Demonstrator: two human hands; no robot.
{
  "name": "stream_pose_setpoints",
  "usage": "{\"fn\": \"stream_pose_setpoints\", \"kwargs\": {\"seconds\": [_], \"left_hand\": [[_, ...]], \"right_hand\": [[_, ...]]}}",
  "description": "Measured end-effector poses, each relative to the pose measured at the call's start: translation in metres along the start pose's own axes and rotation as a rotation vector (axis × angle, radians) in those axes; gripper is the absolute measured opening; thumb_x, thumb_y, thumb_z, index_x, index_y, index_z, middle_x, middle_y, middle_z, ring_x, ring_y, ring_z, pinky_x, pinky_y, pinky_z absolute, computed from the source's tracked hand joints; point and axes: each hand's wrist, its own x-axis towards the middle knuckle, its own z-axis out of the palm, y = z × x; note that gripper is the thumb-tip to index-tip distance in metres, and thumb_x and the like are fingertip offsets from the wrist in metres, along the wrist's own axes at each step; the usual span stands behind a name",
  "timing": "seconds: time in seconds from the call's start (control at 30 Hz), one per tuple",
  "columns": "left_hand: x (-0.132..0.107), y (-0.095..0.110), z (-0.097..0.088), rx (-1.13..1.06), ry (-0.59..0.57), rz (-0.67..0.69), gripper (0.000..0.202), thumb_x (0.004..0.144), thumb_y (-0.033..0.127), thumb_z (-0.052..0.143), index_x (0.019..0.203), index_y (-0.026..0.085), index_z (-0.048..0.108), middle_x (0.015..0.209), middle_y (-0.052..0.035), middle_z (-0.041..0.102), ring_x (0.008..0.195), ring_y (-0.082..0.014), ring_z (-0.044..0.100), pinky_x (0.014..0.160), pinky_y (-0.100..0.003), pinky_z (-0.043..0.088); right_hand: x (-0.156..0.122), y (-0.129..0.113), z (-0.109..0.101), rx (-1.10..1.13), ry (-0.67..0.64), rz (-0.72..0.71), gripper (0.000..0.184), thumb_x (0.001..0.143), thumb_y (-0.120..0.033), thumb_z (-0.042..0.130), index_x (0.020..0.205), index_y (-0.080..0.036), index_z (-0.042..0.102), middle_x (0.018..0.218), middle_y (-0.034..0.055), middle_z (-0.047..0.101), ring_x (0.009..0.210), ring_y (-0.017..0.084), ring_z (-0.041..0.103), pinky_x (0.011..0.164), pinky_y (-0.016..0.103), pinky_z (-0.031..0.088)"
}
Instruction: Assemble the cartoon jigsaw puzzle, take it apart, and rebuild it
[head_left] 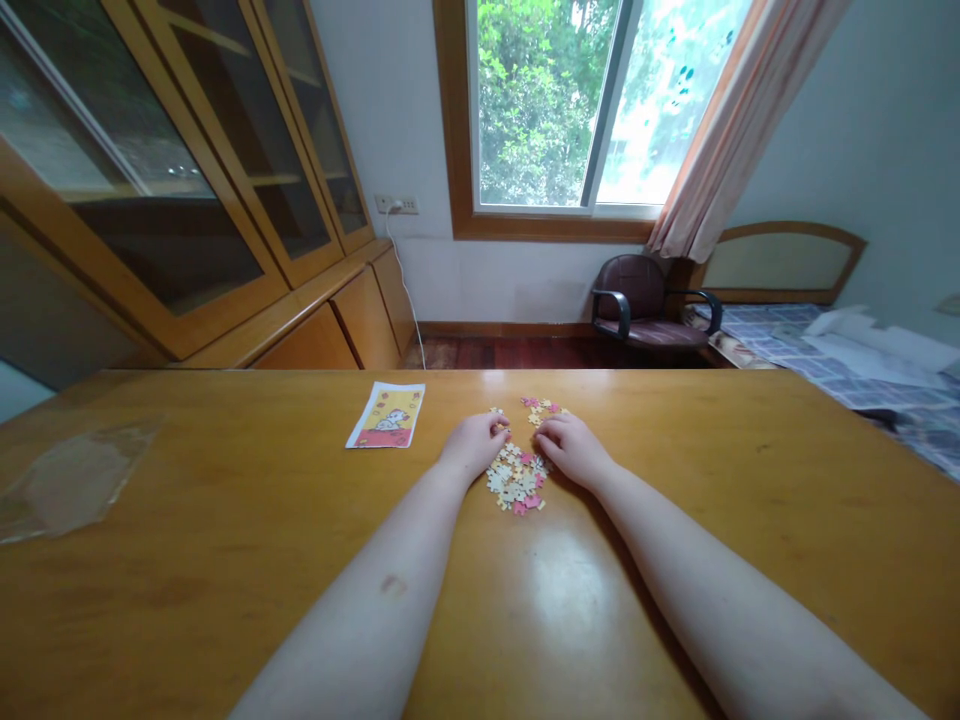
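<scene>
A small heap of loose jigsaw pieces (517, 478), pale yellow, white and pink, lies on the wooden table (225, 520) straight ahead of me. My left hand (474, 443) rests on the left side of the heap, fingers curled down onto the pieces. My right hand (571, 445) rests on the right side, fingers bent and pressed onto pieces near the top of the heap. Whether either hand pinches a piece is hidden by the fingers. A printed picture card (387, 415) with a cartoon animal on yellow and red lies flat to the left of my left hand.
A clear plastic bag (71, 485) lies flat at the table's left. Glass-fronted wooden cabinets (187, 180) line the left wall. Beyond the table stand a dark armchair (645, 300) under the window and a bed (832, 350) at right.
</scene>
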Motion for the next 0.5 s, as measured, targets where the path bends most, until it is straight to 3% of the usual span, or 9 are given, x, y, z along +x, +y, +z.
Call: {"fn": "stream_pose_setpoints", "kwargs": {"seconds": [0.17, 0.3, 0.5], "left_hand": [[-0.0009, -0.0025, -0.0008, 0.066, 0.096, 0.067, 0.024, 0.081, 0.025, 0.054, 0.097, 0.021, 0.071, 0.096, -0.0063, 0.068, 0.089, -0.0197, 0.063, 0.082, -0.030, 0.048], [-0.0056, 0.0012, -0.0014, 0.134, -0.003, 0.236, 0.020, 0.076, 0.022, 0.056, 0.086, 0.023, 0.073, 0.091, -0.0043, 0.067, 0.086, -0.0191, 0.062, 0.080, -0.029, 0.048], [-0.0070, 0.0039, -0.0013, 0.175, -0.005, 0.250, 0.013, 0.073, 0.026, 0.061, 0.080, 0.023, 0.072, 0.087, -0.0043, 0.066, 0.082, -0.0196, 0.061, 0.078, -0.030, 0.048]], "right_hand": [[0.0003, -0.0008, -0.0009, 0.012, -0.004, 0.004, 0.016, 0.087, -0.020, 0.054, 0.077, -0.019, 0.068, 0.084, 0.0053, 0.067, 0.084, 0.018, 0.057, 0.081, 0.031, 0.044], [0.0001, -0.0014, -0.0010, 0.018, 0.010, 0.003, 0.016, 0.086, -0.020, 0.055, 0.076, -0.019, 0.068, 0.084, 0.0054, 0.067, 0.084, 0.019, 0.058, 0.081, 0.032, 0.045], [0.0001, 0.0010, 0.0010, 0.038, 0.033, -0.016, 0.016, 0.085, -0.018, 0.056, 0.074, -0.020, 0.067, 0.082, 0.0052, 0.067, 0.083, 0.019, 0.058, 0.080, 0.034, 0.046]]}}
